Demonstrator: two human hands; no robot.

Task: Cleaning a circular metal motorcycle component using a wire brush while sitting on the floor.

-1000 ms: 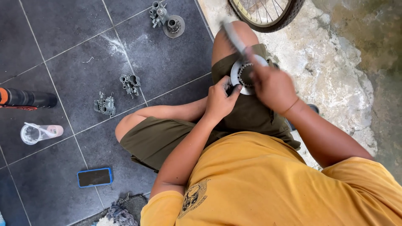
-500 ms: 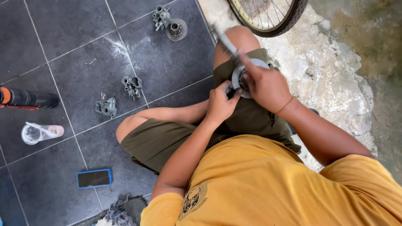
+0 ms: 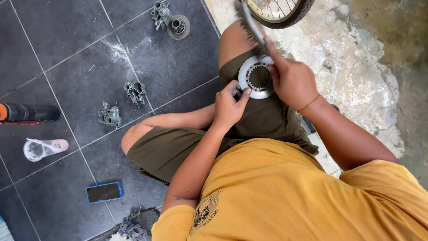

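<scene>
Seated person on a dark tiled floor (image 3: 58, 49), seen from above. A silver toothed ring (image 3: 255, 76) — a flat metal disc with an open, notched centre — rests on the right thigh, over the olive shorts (image 3: 263, 118). The left hand (image 3: 229, 105) steadies it from below: the grip is pinched on the ring's lower edge, thumb and forefinger touching the metal. The right hand (image 3: 292, 80) lies against the ring's right side, its grip pressed closed around the handle of a brush (image 3: 250, 24), whose bristled head points up and away past the knee. The ring thus sits between the two hands, touching both.

On the floor to the left, well apart from the hands: two small grey carburettor-like castings (image 3: 110, 115) (image 3: 134, 91), a further casting beside a round metal part (image 3: 179, 27), a clear plastic cup (image 3: 40, 148), a black-and-orange can (image 3: 26, 113) and a blue-cased phone (image 3: 104, 192). A spoked bicycle wheel (image 3: 278, 11) stands at the top — over the rough concrete (image 3: 352, 76).
</scene>
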